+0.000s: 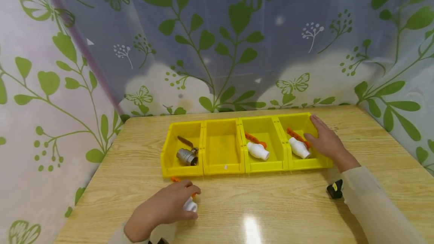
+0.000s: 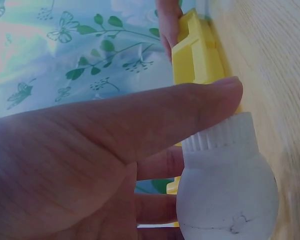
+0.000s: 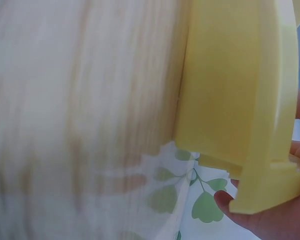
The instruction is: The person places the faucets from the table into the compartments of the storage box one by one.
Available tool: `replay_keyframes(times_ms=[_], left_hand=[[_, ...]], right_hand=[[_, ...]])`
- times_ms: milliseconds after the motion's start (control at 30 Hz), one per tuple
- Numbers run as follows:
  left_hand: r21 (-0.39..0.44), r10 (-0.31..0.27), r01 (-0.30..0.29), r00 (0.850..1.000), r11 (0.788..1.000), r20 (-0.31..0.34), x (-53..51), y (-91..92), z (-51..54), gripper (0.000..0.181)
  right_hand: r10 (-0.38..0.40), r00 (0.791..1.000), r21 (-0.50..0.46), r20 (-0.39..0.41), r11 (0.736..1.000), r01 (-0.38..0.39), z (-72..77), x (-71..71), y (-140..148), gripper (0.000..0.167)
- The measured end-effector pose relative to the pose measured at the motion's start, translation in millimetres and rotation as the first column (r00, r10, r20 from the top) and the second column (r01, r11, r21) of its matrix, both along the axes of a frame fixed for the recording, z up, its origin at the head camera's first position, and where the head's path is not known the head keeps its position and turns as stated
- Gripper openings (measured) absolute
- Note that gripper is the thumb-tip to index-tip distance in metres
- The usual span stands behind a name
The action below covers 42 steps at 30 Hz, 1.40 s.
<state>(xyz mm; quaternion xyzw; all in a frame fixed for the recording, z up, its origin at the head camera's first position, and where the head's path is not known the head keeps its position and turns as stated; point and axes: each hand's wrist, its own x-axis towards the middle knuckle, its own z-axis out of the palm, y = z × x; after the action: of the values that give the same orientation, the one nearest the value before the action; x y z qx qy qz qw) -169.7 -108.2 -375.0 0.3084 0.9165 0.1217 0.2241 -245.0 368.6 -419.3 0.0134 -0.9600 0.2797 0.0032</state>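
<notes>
On the table in front of the yellow bins, my left hand (image 1: 167, 202) holds a white plastic valve body (image 1: 190, 205) with ribbed ends. The thumb lies along one side in the left wrist view, where the bulging valve body (image 2: 227, 185) hides the fingertips. Bits of an orange lever handle (image 1: 174, 179) show beside that hand. My right hand (image 1: 327, 140) grips the outer side wall of the rightmost yellow bin (image 1: 310, 165), its thumb inside and its fingers outside. White valve body (image 1: 300, 148) and orange lever handle (image 1: 296, 135) lie in that bin.
Joined in a row, the bins include the leftmost bin (image 1: 167, 170) with a grey metal fitting (image 1: 187, 157) and a dark lever (image 1: 184, 141). The third bin (image 1: 271, 166) holds another white valve body (image 1: 257, 151) and orange handle (image 1: 255, 139). Patterned curtain (image 1: 217, 67) hangs behind.
</notes>
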Motion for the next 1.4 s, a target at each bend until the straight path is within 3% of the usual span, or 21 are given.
replay_keyframes(times_ms=[600,1200,1400], left_hand=[[-0.014,-0.003,0.003,1.0,1.0,-0.016,-7.0,0.2,12.7,0.052],[0.043,-0.043,0.046,0.997,0.998,-0.068,-9.6,-3.7,22.9,0.053],[0.076,-0.03,0.036,0.997,0.996,-0.072,-12.6,-5.4,28.0,0.053]], right_hand=[[-0.014,1.0,-0.027,0.003,1.0,0.014,1.9,0.6,0.0,0.076],[-0.026,1.0,-0.043,0.008,0.999,0.026,-0.1,-0.3,-0.3,0.075],[-0.023,1.0,-0.04,0.012,0.999,0.023,2.4,0.5,-0.2,0.075]])
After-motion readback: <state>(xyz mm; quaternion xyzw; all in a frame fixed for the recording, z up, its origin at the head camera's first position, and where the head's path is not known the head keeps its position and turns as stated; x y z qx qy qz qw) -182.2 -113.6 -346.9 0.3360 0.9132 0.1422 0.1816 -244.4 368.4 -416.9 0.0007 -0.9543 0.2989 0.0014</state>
